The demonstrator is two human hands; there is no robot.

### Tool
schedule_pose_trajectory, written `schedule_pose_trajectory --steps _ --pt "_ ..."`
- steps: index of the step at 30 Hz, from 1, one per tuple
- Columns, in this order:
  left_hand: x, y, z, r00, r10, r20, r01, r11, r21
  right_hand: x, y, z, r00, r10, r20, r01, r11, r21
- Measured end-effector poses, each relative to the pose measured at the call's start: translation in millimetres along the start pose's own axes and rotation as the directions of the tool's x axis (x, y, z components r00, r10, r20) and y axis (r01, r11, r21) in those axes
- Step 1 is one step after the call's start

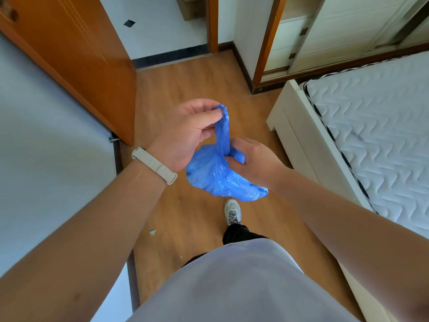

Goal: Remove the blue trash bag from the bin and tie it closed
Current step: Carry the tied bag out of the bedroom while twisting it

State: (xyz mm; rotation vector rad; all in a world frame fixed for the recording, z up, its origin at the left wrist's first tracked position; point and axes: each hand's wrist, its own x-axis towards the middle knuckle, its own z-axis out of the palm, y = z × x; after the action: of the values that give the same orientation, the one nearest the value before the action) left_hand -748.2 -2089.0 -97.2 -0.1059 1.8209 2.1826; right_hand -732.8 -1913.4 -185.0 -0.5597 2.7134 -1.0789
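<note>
Wood floor (pixel 192 89) fills the middle of the view, running far toward a doorway. Bed (pixel 376 126) with a white quilted mattress sits at right, white frame along its near-left edge. Orange wooden door (pixel 76 54) stands open at far left, against a pale wall (pixel 46 145) on the left. Wardrobe (pixel 313 31) with sliding panels at far right. Person's light shirt (pixel 243 287) fills the near bottom; one white sneaker (pixel 232 211) is on the floor just below the bag.

Blue trash bag (pixel 218 175) is held in the air between both hands, over the floor at centre, no bin in view. Its body is crumpled and hangs low; one strip of its top is pulled up and far.

Left hand (pixel 188 133) pinches the upper end of that strip between thumb and fingers, closed on it. Right hand (pixel 253 161) is closed on the bag's neck at the base of the strip, with a second short end sticking out by its fingers.

Beige wristband (pixel 154 165) on the left wrist. Small scrap (pixel 152 232) on the floor, near left.
</note>
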Motion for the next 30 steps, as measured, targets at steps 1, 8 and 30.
schedule_pose_trajectory --steps 1,8,30 --pt "14 3 2 1.000 -0.006 0.002 0.006 1.000 0.005 11 7 -5 1.000 0.004 0.000 -0.004 1.000 0.003" --pt "106 30 14 0.999 -0.026 -0.036 0.026 1.000 0.009 87 56 -60 0.999 0.024 0.022 -0.024 1.000 0.000" --pt "258 78 -43 0.998 0.047 -0.051 -0.048 0.999 -0.022 265 78 -73 1.000 0.026 0.001 -0.026 1.000 -0.009"
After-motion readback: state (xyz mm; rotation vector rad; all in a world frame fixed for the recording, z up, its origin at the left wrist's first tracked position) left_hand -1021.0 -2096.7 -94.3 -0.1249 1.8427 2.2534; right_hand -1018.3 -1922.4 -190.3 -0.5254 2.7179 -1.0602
